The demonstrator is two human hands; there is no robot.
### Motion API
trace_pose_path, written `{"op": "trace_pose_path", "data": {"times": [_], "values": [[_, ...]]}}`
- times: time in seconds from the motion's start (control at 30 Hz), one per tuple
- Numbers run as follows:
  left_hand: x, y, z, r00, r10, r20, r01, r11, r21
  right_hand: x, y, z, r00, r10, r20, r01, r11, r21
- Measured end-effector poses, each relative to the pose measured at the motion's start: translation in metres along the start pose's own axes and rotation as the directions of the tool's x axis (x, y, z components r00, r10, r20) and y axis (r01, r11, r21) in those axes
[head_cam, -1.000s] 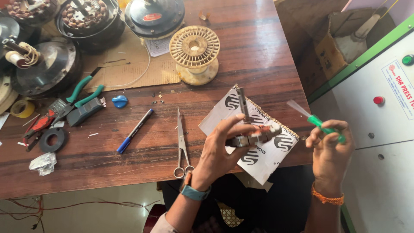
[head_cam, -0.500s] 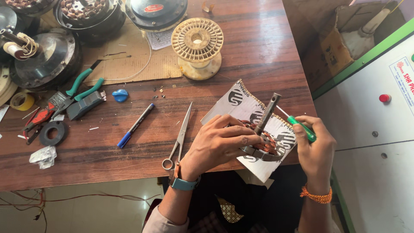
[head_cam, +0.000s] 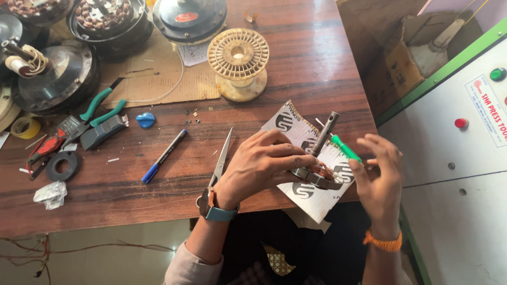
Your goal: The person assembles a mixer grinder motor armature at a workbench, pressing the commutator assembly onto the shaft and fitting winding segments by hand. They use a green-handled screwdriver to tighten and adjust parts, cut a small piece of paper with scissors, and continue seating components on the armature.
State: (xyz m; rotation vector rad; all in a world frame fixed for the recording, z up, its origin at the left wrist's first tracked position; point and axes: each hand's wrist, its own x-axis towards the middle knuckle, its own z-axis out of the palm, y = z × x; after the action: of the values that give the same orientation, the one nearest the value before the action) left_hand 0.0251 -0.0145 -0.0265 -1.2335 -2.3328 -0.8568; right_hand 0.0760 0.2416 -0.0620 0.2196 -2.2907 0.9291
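Looked like the winding-tidying stage on a small motor stator (head_cam: 317,177). The left hand (head_cam: 259,169) had its fingers curled over the near-left side of it, pinning it down on a printed white card (head_cam: 296,124) at the near right edge of the wooden table (head_cam: 317,63). The right hand (head_cam: 380,179) pinched a thin green tool (head_cam: 346,149) between thumb and forefinger, other fingers spread loose, tip right at the stator. I'd guess the next move needed a careful poke into the slots without scraping wire. The stator itself was a dark metal ring with coppery-red coils, and a grey steel shaft (head_cam: 325,132) stuck up tilted away from it.
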Motion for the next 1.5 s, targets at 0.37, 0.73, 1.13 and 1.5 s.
{"op": "trace_pose_path", "data": {"times": [0.37,0.73,1.13,1.5], "values": [[0.027,0.001,0.000,0.902,-0.421,-0.095,0.417,0.907,-0.061,-0.039,-0.055,0.025,0.954,0.295,0.046,-0.297,0.918,0.263],[0.045,0.032,0.032,0.890,-0.441,-0.115,0.441,0.897,-0.033,-0.059,-0.075,0.064,0.963,0.067,0.261,-0.152,0.935,0.321],[0.012,-0.012,0.021,0.962,-0.266,-0.068,0.238,0.931,-0.275,-0.040,-0.039,0.006,0.972,0.219,-0.089,-0.177,0.925,0.337],[-0.016,-0.015,-0.005,0.975,-0.220,-0.016,0.202,0.919,-0.339,-0.029,-0.039,0.032,0.998,-0.062,-0.004,0.061,0.958,0.279]]}}
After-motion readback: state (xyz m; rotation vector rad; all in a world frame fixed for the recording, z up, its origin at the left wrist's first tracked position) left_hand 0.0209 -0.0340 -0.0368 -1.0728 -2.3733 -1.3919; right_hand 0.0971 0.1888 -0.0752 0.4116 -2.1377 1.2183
